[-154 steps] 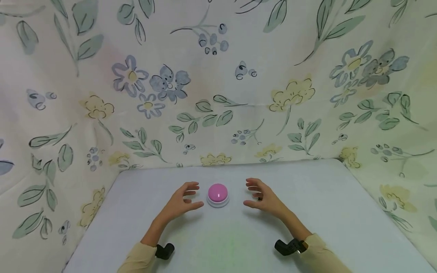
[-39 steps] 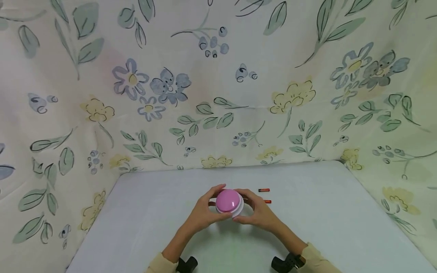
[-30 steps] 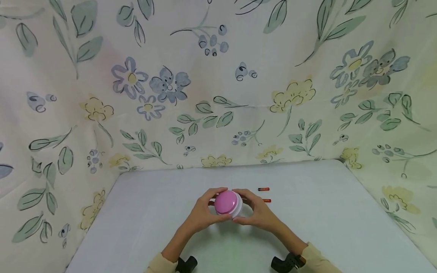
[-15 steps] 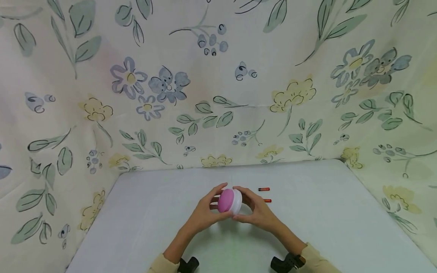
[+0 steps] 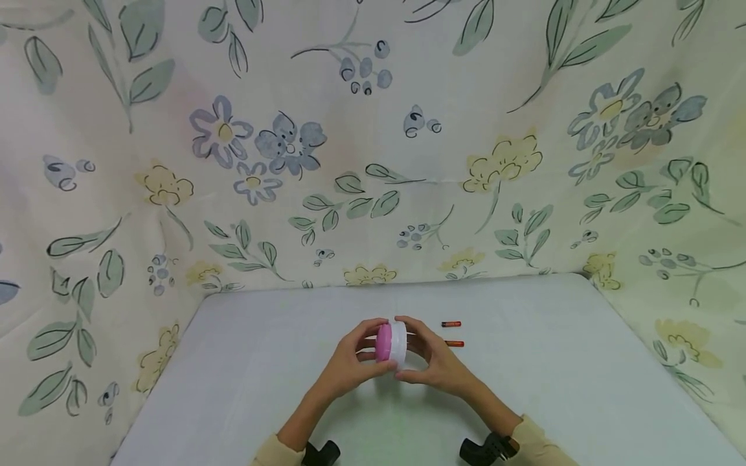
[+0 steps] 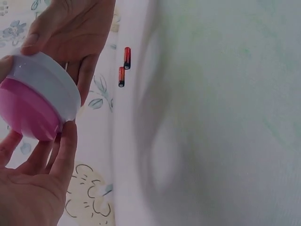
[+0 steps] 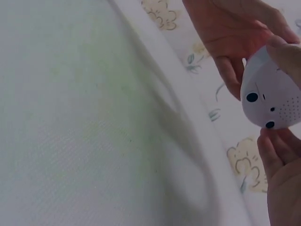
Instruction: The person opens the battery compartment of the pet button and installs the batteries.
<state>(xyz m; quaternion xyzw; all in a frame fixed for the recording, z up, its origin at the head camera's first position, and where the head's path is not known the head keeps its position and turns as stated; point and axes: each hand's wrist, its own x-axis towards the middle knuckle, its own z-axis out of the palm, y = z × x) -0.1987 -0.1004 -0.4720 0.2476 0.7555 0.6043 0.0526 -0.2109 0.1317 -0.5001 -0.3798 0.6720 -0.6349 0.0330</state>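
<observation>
Both hands hold a push button [image 5: 399, 345] with a pink dome and white base, tipped on its side above the white table [image 5: 262, 362]. My left hand [image 5: 350, 364] grips it on the pink side, thumb low at the near rim, fingertips along the far edge. On the white side, my right hand [image 5: 438, 364] grips the base between thumb and fingers. The right wrist view shows the base's underside [image 7: 275, 94], with small speaker holes, dark round feet and a tiny screw hole. In the left wrist view the pink dome [image 6: 30, 110] faces the left palm.
Two red-and-black batteries lie just beyond the right hand: a farther battery [image 5: 451, 323] and a nearer battery [image 5: 455, 343], partly behind the fingers. A floral cloth [image 5: 373, 142] hangs behind and beside the table. A black camera [image 5: 484, 450] sits on the right wrist.
The hands moved from either side of the button to gripping it off the table. Its pink dome turned from facing up to facing left. The batteries have come into view.
</observation>
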